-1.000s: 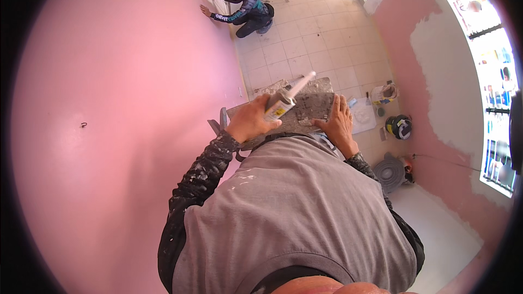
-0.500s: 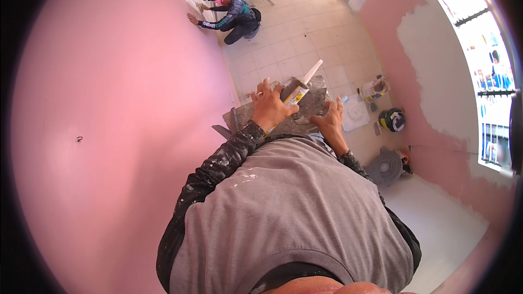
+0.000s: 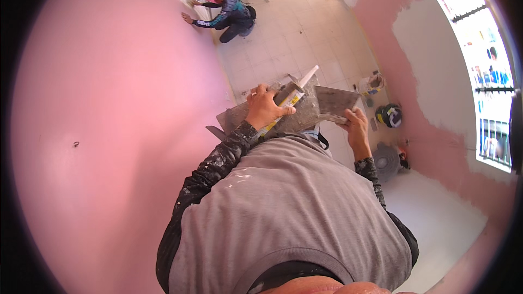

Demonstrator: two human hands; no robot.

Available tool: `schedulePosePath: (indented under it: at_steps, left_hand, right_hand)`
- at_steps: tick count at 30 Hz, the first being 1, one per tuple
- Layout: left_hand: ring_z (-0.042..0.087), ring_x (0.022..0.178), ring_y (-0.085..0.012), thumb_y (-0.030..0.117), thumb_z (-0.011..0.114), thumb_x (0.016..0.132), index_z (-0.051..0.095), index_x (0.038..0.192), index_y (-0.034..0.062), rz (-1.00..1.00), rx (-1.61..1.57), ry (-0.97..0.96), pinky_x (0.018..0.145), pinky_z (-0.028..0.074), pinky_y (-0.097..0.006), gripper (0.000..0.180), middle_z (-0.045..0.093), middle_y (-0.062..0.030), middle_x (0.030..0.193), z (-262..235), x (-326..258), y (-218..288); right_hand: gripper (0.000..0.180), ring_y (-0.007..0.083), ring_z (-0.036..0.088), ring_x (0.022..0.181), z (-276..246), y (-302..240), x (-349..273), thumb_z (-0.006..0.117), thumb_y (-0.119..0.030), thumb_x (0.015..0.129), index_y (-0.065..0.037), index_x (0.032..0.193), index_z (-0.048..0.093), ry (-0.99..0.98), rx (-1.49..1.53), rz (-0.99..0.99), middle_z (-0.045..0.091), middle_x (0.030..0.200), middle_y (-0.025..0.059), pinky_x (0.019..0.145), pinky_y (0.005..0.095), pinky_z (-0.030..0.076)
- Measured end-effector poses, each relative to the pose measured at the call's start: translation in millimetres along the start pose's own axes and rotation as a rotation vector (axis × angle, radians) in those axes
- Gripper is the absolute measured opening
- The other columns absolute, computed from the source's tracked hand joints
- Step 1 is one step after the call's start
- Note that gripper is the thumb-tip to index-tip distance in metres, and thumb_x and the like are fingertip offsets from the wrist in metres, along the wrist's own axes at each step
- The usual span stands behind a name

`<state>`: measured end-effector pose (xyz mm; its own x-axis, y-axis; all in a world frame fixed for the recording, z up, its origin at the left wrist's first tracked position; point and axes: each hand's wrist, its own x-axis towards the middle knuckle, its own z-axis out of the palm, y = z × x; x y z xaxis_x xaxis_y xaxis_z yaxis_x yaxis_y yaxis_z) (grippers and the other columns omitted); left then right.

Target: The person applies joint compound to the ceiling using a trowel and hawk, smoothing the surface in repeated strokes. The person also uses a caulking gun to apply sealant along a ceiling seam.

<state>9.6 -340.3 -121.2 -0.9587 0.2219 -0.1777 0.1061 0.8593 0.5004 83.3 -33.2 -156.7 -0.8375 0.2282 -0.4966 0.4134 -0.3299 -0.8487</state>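
My left hand grips a caulk tube with a white nozzle, pressed against a grey plaster-caked board that it also holds. Just right of the board, my right hand is wrapped around the handle of a flat steel trowel whose blade lies against the board's right edge. Both hands are held out in front of my chest, above a tiled floor. My grey shirt and paint-speckled dark sleeves fill the lower part of the view.
A pink wall fills the left side. A crouching person works at that wall's base far ahead. On the tiled floor sit a small bucket, a dark container and a fan. A patched pink wall with a window is on the right.
The trowel blade has come out from behind the board to its right side. My view has shifted, so the crouching person and the floor appear further left.
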Motion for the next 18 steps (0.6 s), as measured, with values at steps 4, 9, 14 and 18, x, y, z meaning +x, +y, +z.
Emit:
schedulePosePath:
  at_steps: [4, 9, 14, 18]
  left_hand:
    - [0.056, 0.111, -0.0327, 0.041, 0.071, 0.084, 0.068, 0.112, 0.0023, 0.05, -0.468, 0.053, 0.101, 0.042, -0.039, 0.048, 0.062, -0.0173, 0.115, -6, -1, -25]
    - [0.059, 0.108, -0.0297, 0.015, 0.062, 0.091, 0.069, 0.105, 0.0041, 0.185, -0.366, 0.455, 0.098, 0.047, -0.037, 0.019, 0.067, -0.0128, 0.106, 20, -11, -49]
    - [0.054, 0.099, -0.0169, 0.02, 0.06, 0.09, 0.045, 0.135, -0.0001, -0.184, -1.133, 0.603, 0.09, 0.046, -0.033, 0.051, 0.057, -0.0091, 0.111, 28, 0, -17]
    - [0.052, 0.098, -0.0144, 0.028, 0.059, 0.094, 0.042, 0.134, -0.0011, -0.357, -1.064, 0.807, 0.083, 0.047, -0.033, 0.052, 0.055, -0.0089, 0.109, 19, 6, -45]
  right_hand:
    - [0.015, 0.011, 0.064, 0.078, 1, -29, 7, 0.06, -0.015, 0.094, -0.009, 0.107, 0.056, -0.082, 0.177, -0.085, 0.061, 0.094, -0.0011, 0.058, 0.0289, 0.057]
    - [0.026, 0.0144, 0.063, 0.1, 75, -66, 35, 0.057, -0.01, 0.095, -0.006, 0.121, 0.056, -0.518, 0.392, -0.021, 0.064, 0.112, 0.0041, 0.086, 0.031, 0.054]
    - [0.047, 0.0118, 0.061, 0.091, 140, -43, 87, 0.059, -0.012, 0.084, -0.006, 0.129, 0.049, -0.921, 0.347, 0.114, 0.061, 0.101, 0.0023, 0.077, 0.0266, 0.055]
    - [0.03, 0.0216, 0.063, 0.091, 188, -24, 108, 0.064, -0.022, 0.09, -0.018, 0.119, 0.056, -0.885, 0.19, 0.264, 0.063, 0.1, -0.0004, 0.067, 0.0406, 0.056]
